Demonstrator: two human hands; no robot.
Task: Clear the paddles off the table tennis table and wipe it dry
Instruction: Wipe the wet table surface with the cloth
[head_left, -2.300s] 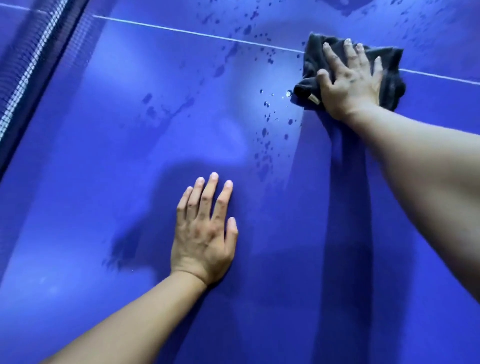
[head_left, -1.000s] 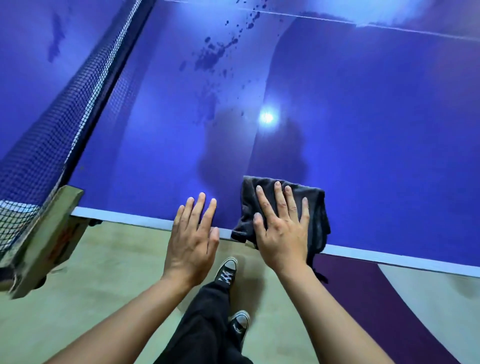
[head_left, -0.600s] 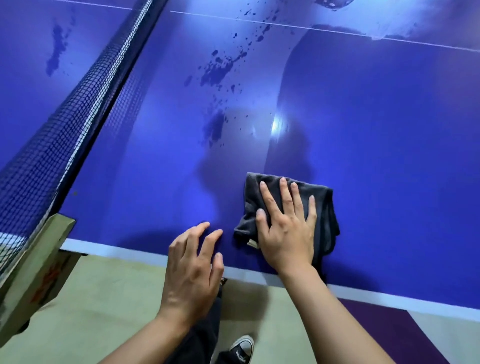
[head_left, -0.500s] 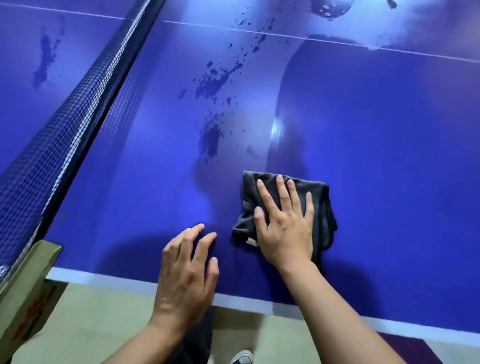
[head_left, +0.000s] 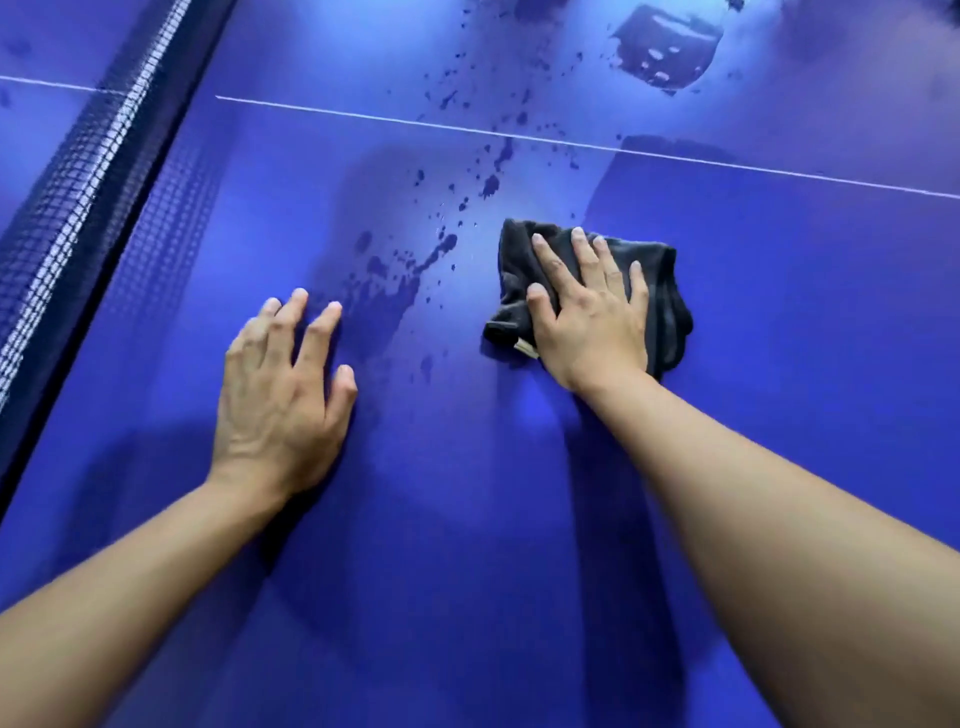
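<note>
On the blue worktop (head_left: 467, 519), the right hand (head_left: 589, 317) presses a dark cloth (head_left: 667, 291) with spread fingers (head_left: 584, 254); the left hand (head_left: 283, 389) rests beside water drops (head_left: 384, 280), fingers spread.

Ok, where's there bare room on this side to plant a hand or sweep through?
Bare table right of the cloth under the right hand, up to the white line; a strip between the net and the left hand; the near stretch behind both hands. Crowded: water splashes lie between the hands, trailing past the line to a puddle.
</note>
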